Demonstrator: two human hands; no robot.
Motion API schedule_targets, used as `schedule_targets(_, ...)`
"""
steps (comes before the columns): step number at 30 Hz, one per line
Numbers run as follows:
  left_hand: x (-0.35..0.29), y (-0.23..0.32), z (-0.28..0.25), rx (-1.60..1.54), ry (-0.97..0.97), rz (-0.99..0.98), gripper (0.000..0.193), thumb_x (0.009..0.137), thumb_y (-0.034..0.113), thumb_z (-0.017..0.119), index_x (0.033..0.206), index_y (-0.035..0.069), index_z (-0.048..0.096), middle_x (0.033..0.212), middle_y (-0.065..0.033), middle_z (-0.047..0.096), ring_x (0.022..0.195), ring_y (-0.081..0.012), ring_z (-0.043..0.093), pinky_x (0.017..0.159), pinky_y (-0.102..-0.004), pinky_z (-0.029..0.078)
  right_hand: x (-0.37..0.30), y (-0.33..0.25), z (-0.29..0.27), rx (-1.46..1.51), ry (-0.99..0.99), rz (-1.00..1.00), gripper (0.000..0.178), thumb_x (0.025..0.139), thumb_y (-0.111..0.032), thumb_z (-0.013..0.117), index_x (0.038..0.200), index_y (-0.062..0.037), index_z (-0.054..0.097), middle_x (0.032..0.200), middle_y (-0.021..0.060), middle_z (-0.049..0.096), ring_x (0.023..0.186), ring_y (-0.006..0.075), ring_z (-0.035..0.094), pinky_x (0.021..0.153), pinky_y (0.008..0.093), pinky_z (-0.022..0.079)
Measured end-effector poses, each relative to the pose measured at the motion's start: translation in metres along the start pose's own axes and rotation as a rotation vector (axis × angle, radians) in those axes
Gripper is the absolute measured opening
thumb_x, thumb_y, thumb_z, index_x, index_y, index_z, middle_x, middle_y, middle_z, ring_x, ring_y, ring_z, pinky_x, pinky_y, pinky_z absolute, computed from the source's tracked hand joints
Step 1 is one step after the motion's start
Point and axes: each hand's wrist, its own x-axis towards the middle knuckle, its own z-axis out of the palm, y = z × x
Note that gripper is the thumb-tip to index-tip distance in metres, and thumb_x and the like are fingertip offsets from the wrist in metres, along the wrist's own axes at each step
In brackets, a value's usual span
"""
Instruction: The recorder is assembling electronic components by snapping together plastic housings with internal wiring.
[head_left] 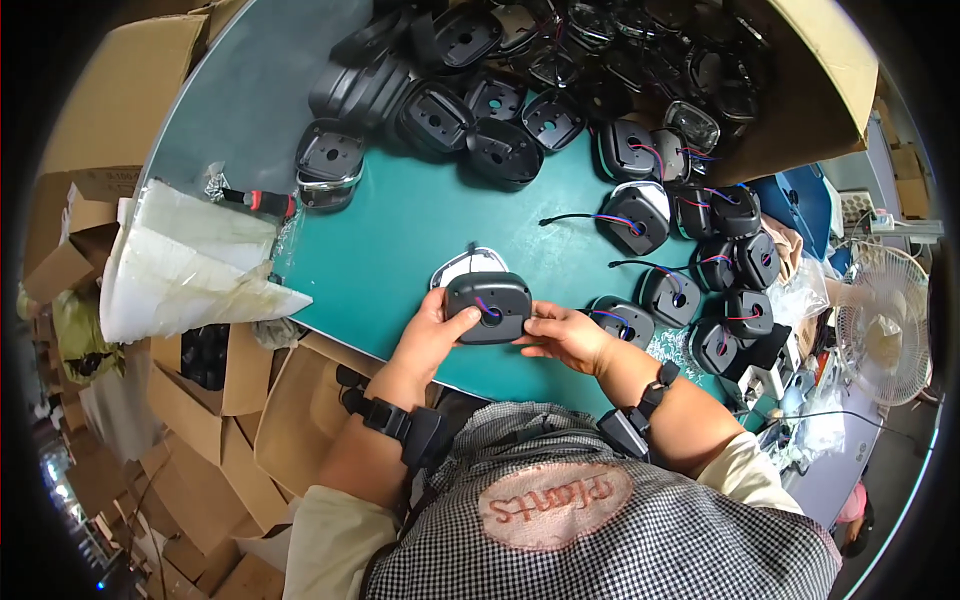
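Note:
A rounded black plastic housing [505, 295] is held between my two hands over the near part of the green tabletop [400, 240]. Red and blue wires come out of the round hole in its face. My left hand [428, 338] grips its left side, the thumb lying on the face near the hole. On the right edge, the thumb and fingers of my right hand [568, 335] pinch the lower corner. Just behind the housing, partly covered by it, shows a white-rimmed piece [455, 267].
Wired black housings [638, 218] cluster on the right, and bare black shells [435, 115] sit at the back. Clear-lensed parts [690, 125] fill an open carton [810, 130]. At left lie a red-handled tool [268, 203] and white foam sheets [180, 270]. A fan [882, 325] stands far right.

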Motion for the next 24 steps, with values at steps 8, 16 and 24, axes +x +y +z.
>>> schedule_targets(8, 0.015, -0.021, -0.01, -0.116, 0.114, 0.161, 0.055, 0.087, 0.004, 0.067, 0.135, 0.002, 0.039, 0.125, -0.0114, 0.057, 0.118, -0.0196, 0.054, 0.102, -0.0341, 0.043, 0.052, -0.013, -0.003, -0.513, 0.409, -0.176, 0.074, 0.091, -0.035, 0.064, 0.151, -0.0083, 0.031, 0.139, 0.0166, 0.05, 0.118, 0.0253, 0.054, 0.095, 0.0383, 0.046)
schedule_targets(16, 0.012, -0.008, -0.012, -0.017, -0.068, 0.173, 0.064, 0.081, -0.003, 0.066, 0.138, 0.001, 0.036, 0.125, -0.0091, 0.054, 0.118, -0.0187, 0.053, 0.103, -0.0339, 0.042, 0.082, -0.039, 0.014, -0.155, 0.182, -0.073, 0.059, 0.091, -0.047, 0.063, 0.133, -0.0087, 0.05, 0.123, 0.0108, 0.059, 0.108, 0.0225, 0.06, 0.091, 0.0373, 0.05)
schedule_targets(24, -0.022, 0.026, 0.003, 0.094, -0.304, 0.3, 0.059, 0.083, 0.012, 0.077, 0.129, -0.001, 0.042, 0.121, -0.0088, 0.055, 0.113, -0.016, 0.054, 0.099, -0.0327, 0.045, 0.021, -0.049, 0.02, 0.206, -0.095, -0.084, 0.055, 0.091, -0.035, 0.064, 0.137, -0.0108, 0.045, 0.126, 0.0101, 0.057, 0.111, 0.024, 0.06, 0.098, 0.0408, 0.05)
